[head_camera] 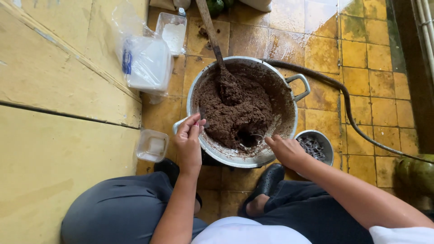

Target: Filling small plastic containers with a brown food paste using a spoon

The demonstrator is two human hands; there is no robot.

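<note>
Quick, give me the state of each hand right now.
Left hand: closed, pinching a small utensil at the pot rim.
Right hand: closed on a spoon in the brown mixture.

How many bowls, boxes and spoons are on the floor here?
Metal pots and bowls: 2, the big pot and the small bowl
Clear plastic boxes: 3
Wooden spoon: 1
Total: 6

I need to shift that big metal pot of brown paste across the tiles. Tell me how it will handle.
Probably heavy: the metal pot is largely filled with dense brown paste. It may slide rather than tip, being wide and low on glossy, seemingly wet floor tiles. The wooden paddle standing in the paste could swing or topple.
</note>
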